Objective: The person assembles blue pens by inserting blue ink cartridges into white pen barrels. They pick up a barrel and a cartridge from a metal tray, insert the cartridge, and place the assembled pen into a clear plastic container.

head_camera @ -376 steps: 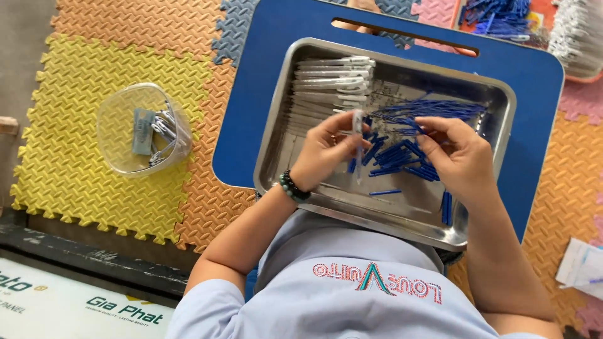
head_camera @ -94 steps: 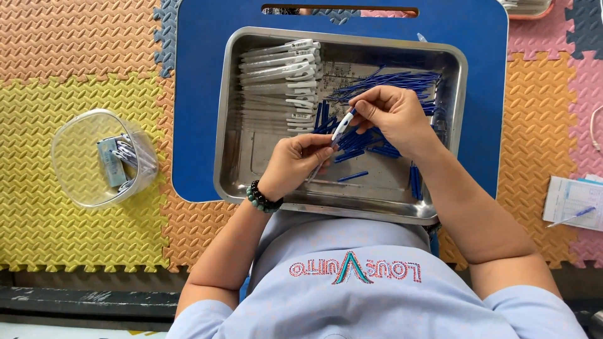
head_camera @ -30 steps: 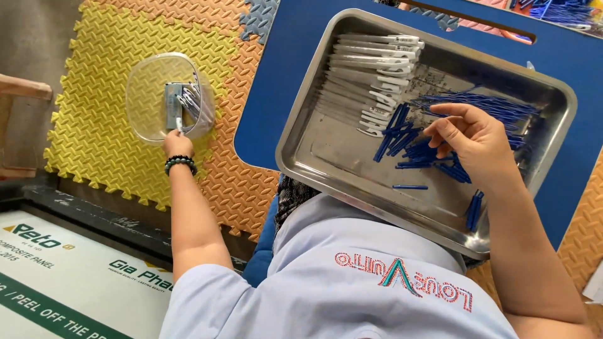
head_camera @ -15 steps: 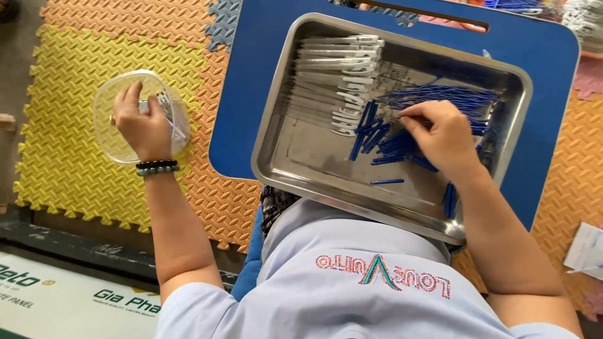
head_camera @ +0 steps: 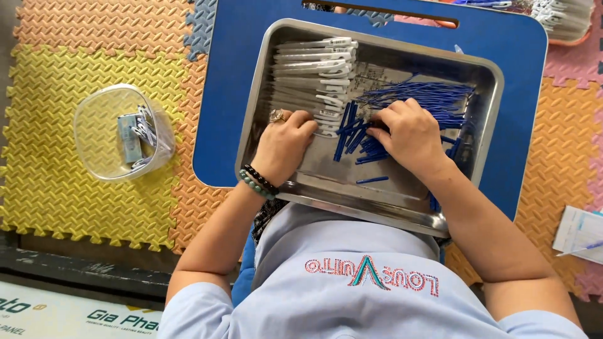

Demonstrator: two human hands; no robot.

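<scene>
- Both hands are inside the metal tray (head_camera: 301,188).
- The left hand (head_camera: 284,141) rests curled beside the white tubes (head_camera: 314,75), holding nothing I can see.
- The right hand (head_camera: 405,135) presses on the blue sticks (head_camera: 358,135); I cannot tell if it holds one.
- A clear bowl (head_camera: 94,135) sits far left of the left hand.

Person seen from above: pale blue short-sleeved shirt, beads and a ring.

The shirt is light blue with short sleeves that end above the elbows, leaving both forearms bare; a line of sparkly lettering in red and teal, with a pointed emblem at its middle, runs across the chest. The left hand (head_camera: 284,143) wears a ring with a rounded pale stone on one finger, and its wrist carries two beaded bracelets side by side, one of dark beads and one of pale green beads. The right hand (head_camera: 405,135) shows no ring or band.
</scene>
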